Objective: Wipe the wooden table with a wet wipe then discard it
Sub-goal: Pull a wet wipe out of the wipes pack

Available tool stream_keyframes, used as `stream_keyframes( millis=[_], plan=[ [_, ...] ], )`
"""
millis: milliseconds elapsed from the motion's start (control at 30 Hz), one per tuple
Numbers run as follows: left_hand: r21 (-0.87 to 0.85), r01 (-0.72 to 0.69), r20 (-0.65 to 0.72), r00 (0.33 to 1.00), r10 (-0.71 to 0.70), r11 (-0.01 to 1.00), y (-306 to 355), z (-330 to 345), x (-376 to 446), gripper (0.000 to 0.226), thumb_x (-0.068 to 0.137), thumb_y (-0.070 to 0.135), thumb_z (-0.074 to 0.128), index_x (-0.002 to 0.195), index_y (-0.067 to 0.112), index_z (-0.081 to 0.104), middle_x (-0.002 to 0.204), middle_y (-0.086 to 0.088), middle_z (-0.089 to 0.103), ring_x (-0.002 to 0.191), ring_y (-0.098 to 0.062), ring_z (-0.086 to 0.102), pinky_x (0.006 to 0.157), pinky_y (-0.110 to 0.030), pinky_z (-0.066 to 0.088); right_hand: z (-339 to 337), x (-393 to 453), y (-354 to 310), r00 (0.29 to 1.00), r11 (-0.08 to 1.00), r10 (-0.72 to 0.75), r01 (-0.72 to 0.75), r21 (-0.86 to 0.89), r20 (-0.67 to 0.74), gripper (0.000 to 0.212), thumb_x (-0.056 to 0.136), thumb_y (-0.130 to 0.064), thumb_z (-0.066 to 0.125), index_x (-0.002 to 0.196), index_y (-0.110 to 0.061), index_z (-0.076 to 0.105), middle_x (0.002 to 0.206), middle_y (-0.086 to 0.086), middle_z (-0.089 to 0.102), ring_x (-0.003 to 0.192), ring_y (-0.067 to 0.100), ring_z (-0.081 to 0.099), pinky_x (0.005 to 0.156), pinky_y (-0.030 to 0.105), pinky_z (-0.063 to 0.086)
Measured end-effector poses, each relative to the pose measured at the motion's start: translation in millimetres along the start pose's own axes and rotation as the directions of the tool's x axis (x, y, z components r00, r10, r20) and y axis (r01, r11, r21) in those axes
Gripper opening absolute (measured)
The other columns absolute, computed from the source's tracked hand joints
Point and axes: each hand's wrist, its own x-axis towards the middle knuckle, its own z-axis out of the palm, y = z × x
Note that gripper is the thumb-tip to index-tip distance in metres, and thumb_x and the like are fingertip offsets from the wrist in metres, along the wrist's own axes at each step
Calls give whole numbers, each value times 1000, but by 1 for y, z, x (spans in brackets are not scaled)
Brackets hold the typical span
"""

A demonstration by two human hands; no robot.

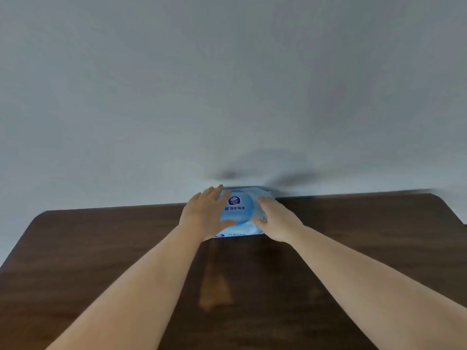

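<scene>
Single head view, forward and down over table (101, 248) toward wall (227, 84).

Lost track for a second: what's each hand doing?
Left hand: open, resting on the wipe pack.
Right hand: open, on the pack's other side.

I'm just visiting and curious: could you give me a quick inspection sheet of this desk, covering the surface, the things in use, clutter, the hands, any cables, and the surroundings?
Surface: dark wooden table, with a paler streak near the middle.
Job's things: blue wet wipe pack lying flat at the far edge by the wall; no loose wipe seen.
Clutter: nothing seen.
Hands: left hand and right hand rest on either side of the pack, fingers spread, not closed around it.
Cables: nothing seen.
Surroundings: plain pale wall behind the table; no bin in view.
</scene>
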Motion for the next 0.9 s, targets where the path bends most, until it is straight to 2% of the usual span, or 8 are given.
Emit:
stream_keyframes(
  millis=[100,233,433,533,633,767,833,900],
  plan=[
    [4,-18,9,1000,18,1000,-5,18,12,83,87,63,46,150,21,14,160,-3,14,145,-23,14,114,-38,23,12,9,3,999,998,42,-43,44,14,71,92,-41,55,148,-14,22,154,5,30,138,20,34,110,36,34],
    [-116,10,-9,1000,-11,993,-6,29,19,78,88,62,44,148,17,24,158,-1,22,144,-18,18,111,-33,26,17,9,6,997,993,71,-71,92,3,74,92,-43,54,150,-16,18,157,1,23,142,17,28,112,34,28],
    [-135,-20,-12,1000,19,991,-13,26,22,75,88,63,42,147,18,30,157,0,26,143,-17,23,108,-36,33,17,9,3,998,997,56,-57,48,6,73,95,-44,47,151,-17,9,160,-1,12,145,13,15,114,32,22],
    [-122,-5,9,1000,6,993,-8,19,21,67,90,61,39,144,20,36,154,2,31,137,-19,35,102,-36,39,18,10,4,999,999,49,-49,7,21,73,96,-46,44,151,-17,6,160,-2,8,146,11,9,115,32,20],
    [-323,135,-87,981,-172,937,-3,5,26,53,91,60,38,115,19,61,116,0,63,110,-27,58,79,-32,44,17,9,4,998,999,42,-40,-29,40,74,95,-47,43,152,-16,6,160,-2,7,146,11,9,115,31,20],
    [-575,254,-286,828,-482,778,4,-4,35,47,89,52,52,107,9,47,101,-5,54,87,-30,58,68,-36,40,12,8,0,1000,996,28,-26,-86,15,74,94,-47,46,151,-16,12,159,-1,15,144,14,19,112,34,29],
    [-557,290,-258,830,-495,778,8,-1,32,41,87,49,58,90,11,41,77,0,49,74,-29,53,61,-34,34,9,6,-1,1000,991,7,-9,-134,-16,70,94,-48,47,149,-16,20,157,0,24,142,15,28,109,34,35],
    [-557,276,-213,864,-456,783,8,9,27,42,84,48,63,82,16,37,68,4,47,67,-25,50,58,-32,33,7,4,-1,999,986,-26,21,-167,-27,65,95,-46,45,148,-16,25,155,0,29,140,16,31,108,33,35]
  ],
)
